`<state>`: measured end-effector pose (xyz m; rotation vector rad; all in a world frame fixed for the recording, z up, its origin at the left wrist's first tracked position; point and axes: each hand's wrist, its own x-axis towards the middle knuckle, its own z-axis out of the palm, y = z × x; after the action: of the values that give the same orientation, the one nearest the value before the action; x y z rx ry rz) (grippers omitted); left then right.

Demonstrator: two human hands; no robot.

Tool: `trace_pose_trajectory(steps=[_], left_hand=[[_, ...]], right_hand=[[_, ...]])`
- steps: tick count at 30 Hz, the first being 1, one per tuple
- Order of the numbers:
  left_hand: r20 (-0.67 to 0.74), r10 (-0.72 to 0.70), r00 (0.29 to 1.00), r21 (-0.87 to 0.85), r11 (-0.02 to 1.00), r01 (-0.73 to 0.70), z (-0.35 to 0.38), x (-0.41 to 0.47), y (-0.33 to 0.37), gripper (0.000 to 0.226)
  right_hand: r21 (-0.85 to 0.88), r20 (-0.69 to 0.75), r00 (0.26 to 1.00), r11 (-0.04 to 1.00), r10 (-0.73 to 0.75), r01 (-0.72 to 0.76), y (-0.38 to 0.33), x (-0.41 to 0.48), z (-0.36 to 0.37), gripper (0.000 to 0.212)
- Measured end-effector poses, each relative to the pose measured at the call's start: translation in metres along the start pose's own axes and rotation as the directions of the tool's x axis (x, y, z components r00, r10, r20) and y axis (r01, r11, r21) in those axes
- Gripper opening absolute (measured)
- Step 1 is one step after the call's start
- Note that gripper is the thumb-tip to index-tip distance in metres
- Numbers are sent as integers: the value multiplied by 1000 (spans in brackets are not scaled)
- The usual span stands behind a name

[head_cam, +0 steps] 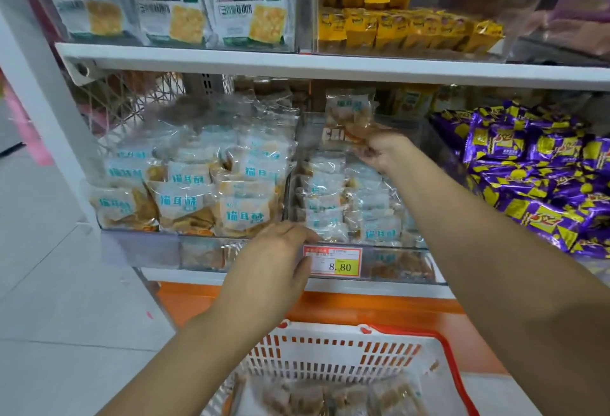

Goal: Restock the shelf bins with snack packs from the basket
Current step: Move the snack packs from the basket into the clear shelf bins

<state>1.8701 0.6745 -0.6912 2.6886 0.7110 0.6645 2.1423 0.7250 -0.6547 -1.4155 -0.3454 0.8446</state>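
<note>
My right hand (383,149) pinches a clear snack pack (348,115) with light-blue lettering by its lower edge and holds it upright above the middle clear bin (396,250). That bin holds several like packs (350,204). My left hand (280,250) rests on the bin's front lip, thumb touching the red and yellow price tag (332,261). The bin to the left (142,247) is piled with larger packs (185,184) of the same kind. At the bottom stands the white basket with a red rim (330,356), with several brown packs (330,396) blurred inside it.
Purple and yellow packs (534,178) fill the bin at right. The shelf above (330,65) carries green and white cracker bags (211,6) and yellow pouches (406,22). A white upright post (43,92) stands at left, and an orange base ledge (363,310) runs below the bins.
</note>
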Motion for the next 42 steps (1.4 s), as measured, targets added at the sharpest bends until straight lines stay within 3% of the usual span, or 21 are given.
trace_pose_trajectory(steps=[3,6,8,10,12,15,18,21,26,31,34,36,39,42], left_hand=[[11,0,1000,31,1000,0,4,2,-6,42],[-11,29,1000,73,997,-28,7,0,-10,55],[-37,35,999,72,997,-33,8,-1,-8,59],[-54,23,998,89,996,-18,8,-3,-6,60],[-54,22,998,94,995,-17,9,-4,-7,59],[-5,1,1000,63,998,0,5,-6,-2,52],[-23,5,1000,37,999,-4,4,-6,-1,49],[-19,6,1000,40,999,-6,3,-6,-1,46],[-8,21,1000,0,1000,-21,3,-6,-4,42],[0,70,998,-84,994,-70,3,-15,-13,35],[-60,48,997,-155,986,-57,3,-24,-17,15],[-67,-8,998,-164,986,-3,4,-34,-21,20],[113,-97,989,-41,994,102,9,-55,-31,37],[323,-165,932,118,984,134,23,-87,-50,34]], right_hand=[[-80,-209,967,988,-143,129,7,9,15,38],[99,-216,961,975,-174,199,7,11,29,26],[114,-232,952,966,-202,233,11,19,32,28],[-4,-273,938,976,-211,219,15,24,37,14],[-251,-311,890,932,-333,261,21,28,41,15],[-591,-252,869,779,-426,210,25,32,51,29],[-747,-109,928,646,-356,160,24,33,59,38],[-805,-39,953,574,-300,148,21,33,58,41],[-883,-85,959,467,-272,54,15,25,48,40],[-951,24,934,279,-355,131,0,-17,33,35],[-909,123,857,290,-500,299,-6,-71,16,23],[-867,190,814,296,-548,402,-4,-114,6,25],[-819,325,824,297,-464,490,17,-170,-6,28],[-760,463,828,340,-316,554,62,-208,-14,27]])
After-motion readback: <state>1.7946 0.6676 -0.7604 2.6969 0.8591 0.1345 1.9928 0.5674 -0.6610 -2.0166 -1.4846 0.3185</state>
